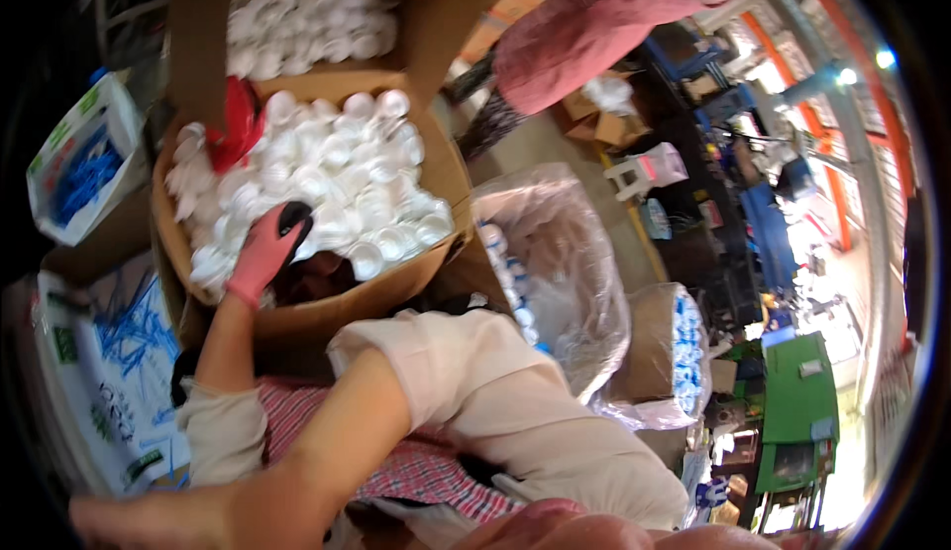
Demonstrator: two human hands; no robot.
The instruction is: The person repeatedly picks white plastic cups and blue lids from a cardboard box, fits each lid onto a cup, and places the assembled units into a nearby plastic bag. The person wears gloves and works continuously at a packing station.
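My left hand (272,245), in a pink glove with dark fingertips, is over a large cardboard box (396,290). Its fingers are curled down at the white, rounded, cup-like pieces (327,168) heaped inside; whatever lies between them is hidden. Below the glove, a dark reddish thing (319,277) lies in the box's near corner. My right arm crosses my body toward the lower left. At its end my right hand (124,522) is smeared by motion, so its fingers cannot be made out. A red bag-like thing (236,126) hangs at the box's far left.
Another box of white pieces (312,33) stands behind. On the left are a white bag of blue strips (87,173) and a white sack with blue strips (139,322). Plastic-lined boxes (584,282) stand to the right. Beyond them is a person in pink (584,40).
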